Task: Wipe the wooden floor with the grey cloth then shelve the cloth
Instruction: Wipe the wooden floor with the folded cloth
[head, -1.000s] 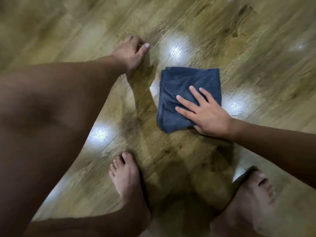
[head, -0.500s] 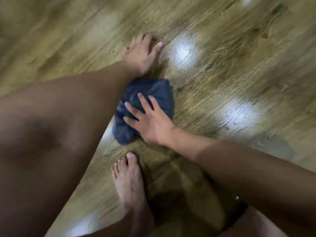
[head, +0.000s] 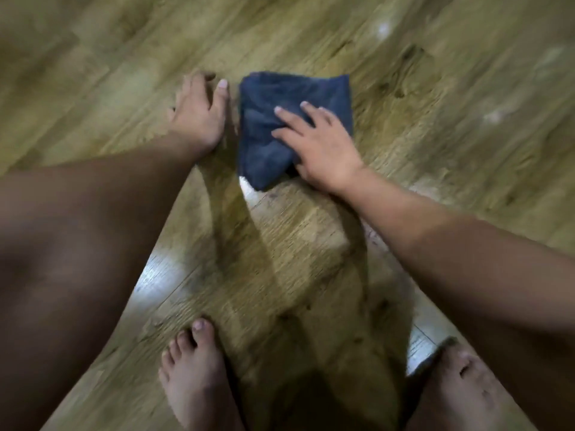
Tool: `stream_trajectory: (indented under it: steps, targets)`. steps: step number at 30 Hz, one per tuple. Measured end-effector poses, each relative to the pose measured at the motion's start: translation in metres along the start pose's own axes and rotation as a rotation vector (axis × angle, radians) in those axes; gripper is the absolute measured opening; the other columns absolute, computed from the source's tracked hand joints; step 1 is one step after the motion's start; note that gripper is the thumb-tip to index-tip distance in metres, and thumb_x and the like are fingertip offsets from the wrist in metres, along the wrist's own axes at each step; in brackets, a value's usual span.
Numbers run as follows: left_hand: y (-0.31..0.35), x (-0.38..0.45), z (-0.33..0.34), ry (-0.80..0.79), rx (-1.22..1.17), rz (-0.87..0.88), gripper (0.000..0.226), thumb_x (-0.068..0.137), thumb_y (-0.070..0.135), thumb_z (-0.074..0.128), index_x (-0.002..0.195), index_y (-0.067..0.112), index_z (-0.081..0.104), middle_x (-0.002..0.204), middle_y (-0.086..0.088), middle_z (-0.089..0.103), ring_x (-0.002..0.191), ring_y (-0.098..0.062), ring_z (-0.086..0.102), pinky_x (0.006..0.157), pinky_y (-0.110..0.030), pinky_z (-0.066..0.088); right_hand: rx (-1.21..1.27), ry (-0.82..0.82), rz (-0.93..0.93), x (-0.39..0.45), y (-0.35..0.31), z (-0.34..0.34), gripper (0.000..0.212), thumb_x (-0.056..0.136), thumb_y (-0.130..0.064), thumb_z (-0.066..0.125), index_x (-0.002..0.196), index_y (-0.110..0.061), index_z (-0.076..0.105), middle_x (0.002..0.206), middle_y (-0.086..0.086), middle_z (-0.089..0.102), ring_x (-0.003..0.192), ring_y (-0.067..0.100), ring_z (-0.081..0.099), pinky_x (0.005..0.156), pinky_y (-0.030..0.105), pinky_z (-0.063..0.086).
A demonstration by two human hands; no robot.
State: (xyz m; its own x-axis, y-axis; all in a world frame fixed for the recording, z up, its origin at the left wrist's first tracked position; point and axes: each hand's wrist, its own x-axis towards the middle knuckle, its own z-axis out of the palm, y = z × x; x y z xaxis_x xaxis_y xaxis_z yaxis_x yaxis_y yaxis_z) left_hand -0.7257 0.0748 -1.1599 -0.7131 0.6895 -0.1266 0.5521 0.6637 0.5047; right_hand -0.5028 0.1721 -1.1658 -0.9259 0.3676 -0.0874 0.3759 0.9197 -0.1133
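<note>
Right hand [head: 323, 150] lies flat on the folded grey cloth [head: 280, 119], fingers straight and spread, pressing it to the wooden floor [head: 435, 119]. Left hand [head: 199, 116] rests palm-down on the floor just beside the cloth's left edge, fingers extended, holding nothing. Both bare feet are at the frame bottom.

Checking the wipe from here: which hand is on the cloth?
The right hand, fingers spread flat on top of the grey cloth. The left hand rests on the bare floor beside it, clear of the cloth.
</note>
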Motion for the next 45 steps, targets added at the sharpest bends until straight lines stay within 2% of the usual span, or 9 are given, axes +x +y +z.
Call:
stream_trajectory:
  steps: [12, 16, 21, 24, 27, 32, 36, 39, 45]
  targets:
    - [0.078, 0.003, 0.054, -0.402, 0.193, 0.146, 0.056, 0.101, 0.057, 0.038, 0.153, 0.037, 0.036, 0.170, 0.005, 0.003, 0.156, -0.019, -0.004, 0.118, -0.062, -0.003, 0.196, 0.214, 0.983, -0.146, 0.189, -0.019, 0.056, 0.086, -0.015, 0.051, 0.140, -0.022, 0.046, 0.163, 0.000, 0.031, 0.146, 0.043, 0.027, 0.120, 0.056, 0.023]
    - [0.066, 0.015, 0.045, -0.391, 0.036, 0.130, 0.051, 0.100, 0.054, 0.042, 0.144, 0.030, 0.051, 0.166, 0.000, 0.025, 0.154, -0.019, 0.016, 0.123, -0.057, 0.006, 0.274, 0.309, 1.149, -0.141, 0.179, -0.017, 0.052, 0.085, -0.016, 0.048, 0.136, -0.026, 0.051, 0.161, -0.004, 0.035, 0.149, 0.036, 0.025, 0.123, 0.051, 0.015]
    - [0.060, 0.011, 0.040, -0.351, -0.264, -0.005, 0.035, 0.087, 0.061, 0.058, 0.107, 0.035, 0.069, 0.127, 0.010, 0.064, 0.125, -0.013, 0.056, 0.109, -0.028, 0.037, 0.335, 0.398, 1.307, -0.100, 0.122, -0.011, 0.049, 0.088, -0.014, 0.050, 0.135, -0.029, 0.052, 0.157, -0.010, 0.040, 0.153, 0.032, 0.019, 0.124, 0.049, 0.007]
    - [0.062, 0.009, 0.037, -0.326, -0.304, -0.004, 0.032, 0.084, 0.064, 0.056, 0.081, 0.034, 0.067, 0.081, 0.026, 0.065, 0.083, 0.009, 0.060, 0.074, -0.011, 0.042, 0.316, 0.326, 1.177, -0.075, 0.067, -0.009, 0.052, 0.088, -0.015, 0.055, 0.136, -0.031, 0.052, 0.160, -0.013, 0.034, 0.153, 0.032, 0.019, 0.123, 0.050, 0.008]
    - [0.068, 0.010, 0.036, -0.295, -0.327, -0.012, 0.038, 0.092, 0.061, 0.049, 0.084, 0.027, 0.063, 0.063, 0.018, 0.058, 0.061, 0.003, 0.053, 0.058, -0.018, 0.043, 0.261, 0.174, 0.900, -0.056, -0.003, -0.006, 0.058, 0.084, -0.016, 0.059, 0.138, -0.035, 0.052, 0.163, -0.013, 0.029, 0.153, 0.034, 0.018, 0.123, 0.052, 0.010]
    - [0.069, 0.012, 0.035, -0.285, -0.268, 0.004, 0.039, 0.100, 0.054, 0.043, 0.081, 0.022, 0.054, 0.069, 0.007, 0.052, 0.073, -0.020, 0.053, 0.067, -0.027, 0.040, 0.146, -0.051, 0.301, -0.049, -0.137, 0.009, 0.050, 0.096, -0.024, 0.041, 0.145, -0.034, 0.047, 0.167, -0.007, 0.022, 0.152, 0.043, 0.014, 0.121, 0.059, 0.010]
    - [0.068, 0.004, 0.029, -0.356, -0.037, 0.090, 0.046, 0.100, 0.060, 0.034, 0.105, 0.024, 0.061, 0.107, -0.008, 0.064, 0.117, -0.032, 0.058, 0.114, -0.051, 0.031, 0.108, -0.159, -0.063, -0.071, -0.195, 0.021, 0.046, 0.099, -0.029, 0.036, 0.143, -0.032, 0.048, 0.166, -0.006, 0.025, 0.152, 0.044, 0.012, 0.121, 0.058, 0.011]
    - [0.068, -0.003, 0.024, -0.388, 0.039, 0.139, 0.055, 0.103, 0.057, 0.034, 0.131, 0.017, 0.058, 0.141, -0.011, 0.056, 0.134, -0.033, 0.048, 0.118, -0.055, 0.025, 0.106, -0.175, -0.216, -0.069, -0.178, 0.021, 0.047, 0.100, -0.028, 0.039, 0.146, -0.032, 0.046, 0.167, -0.007, 0.021, 0.153, 0.042, 0.009, 0.122, 0.056, 0.008]
    - [0.060, -0.004, 0.008, -0.296, -0.081, 0.093, 0.043, 0.100, 0.056, 0.037, 0.113, 0.022, 0.060, 0.119, -0.013, 0.067, 0.117, -0.036, 0.059, 0.110, -0.057, 0.036, 0.029, -0.113, -0.323, -0.061, -0.073, 0.009, 0.060, 0.082, -0.021, 0.057, 0.141, -0.028, 0.054, 0.163, -0.008, 0.031, 0.152, 0.035, 0.022, 0.123, 0.047, 0.014]
